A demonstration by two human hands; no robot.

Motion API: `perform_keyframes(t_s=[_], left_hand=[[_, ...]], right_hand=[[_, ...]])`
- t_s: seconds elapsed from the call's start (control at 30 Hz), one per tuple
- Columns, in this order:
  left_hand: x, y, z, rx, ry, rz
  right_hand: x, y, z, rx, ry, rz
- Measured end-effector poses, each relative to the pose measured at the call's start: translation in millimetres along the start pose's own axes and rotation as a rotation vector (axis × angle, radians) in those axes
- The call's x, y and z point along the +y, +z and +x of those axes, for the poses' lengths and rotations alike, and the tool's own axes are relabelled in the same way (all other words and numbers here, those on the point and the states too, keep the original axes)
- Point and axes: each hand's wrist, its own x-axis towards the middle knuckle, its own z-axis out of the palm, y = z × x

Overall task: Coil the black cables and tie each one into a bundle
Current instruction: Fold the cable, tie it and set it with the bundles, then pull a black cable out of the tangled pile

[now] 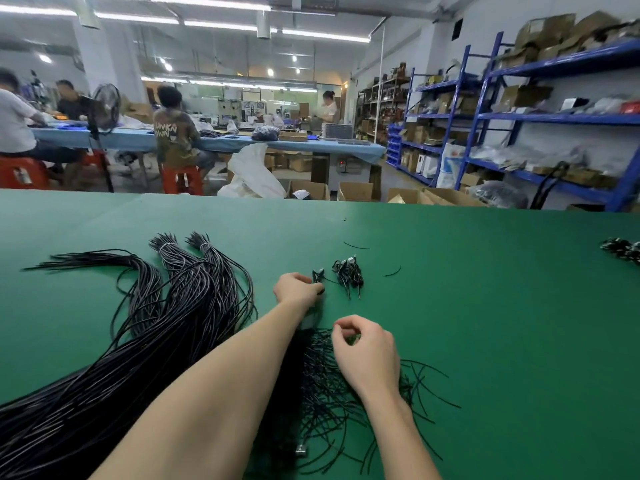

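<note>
Left hand (297, 289) is curled down on a small coiled black cable (318, 276) on the green table (485, 289), fingers pinching it just beside a little heap of already-tied bundles (348, 271). Right hand (363, 351) hovers over the pile of short black ties (332, 393), thumb and forefinger closed in a pinch; probably holds 1 tie, but it's too thin to confirm, so can't tell for sure. Big stock of uncoiled cables (138, 341) fans out on the left, 2 groups (187, 247) banded at the far ends. Risks as I read it: 1) the coil is held by 1 hand only, so if the pinch slackens while the tie is being brought over, the loops likely spring open and need rewinding. 2) ties are a tangled heap, easy to drag out 2 or more, or snag the rest across the table. 3) left forearm lies across the stock and the ties; moving it could sweep strands into the work area. 4) coil sits close to the finished heap, so a loose tail could get caught in a neighbouring bundle. A few stray ties (391, 271) already lie loose further out.
</note>
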Motion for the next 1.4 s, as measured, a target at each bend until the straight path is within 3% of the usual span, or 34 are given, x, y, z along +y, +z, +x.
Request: perform_keyframes(t_s=[0.4,0.67,0.83,0.93,1.07,1.17,1.27,1.4], left_hand=[[5,36,2,-0.239,0.248,0.197],[6,29,-3,-0.352,0.39,0.534],[-4,4,-25,-0.256,0.556,0.466],[-15,-25,-39,-0.208,0.61,0.564],[-26,-67,-53,-0.026,0.545,0.866],[-33,-94,-57,0.139,0.395,1.137],[-37,-111,-56,0.136,0.254,1.251],[-37,-115,-56,0.134,0.252,1.271]], right_hand=[[-1,5,0,-0.077,0.034,0.012],[0,5,0,-0.096,0.029,0.038],[1,5,-1,-0.071,0.015,0.038],[0,6,-3,-0.065,-0.001,0.016],[-1,7,-4,-0.076,-0.015,0.015],[-1,8,-4,-0.087,-0.026,0.012],[-2,8,-4,-0.091,-0.032,0.012],[-2,10,-4,-0.096,-0.053,0.015]])
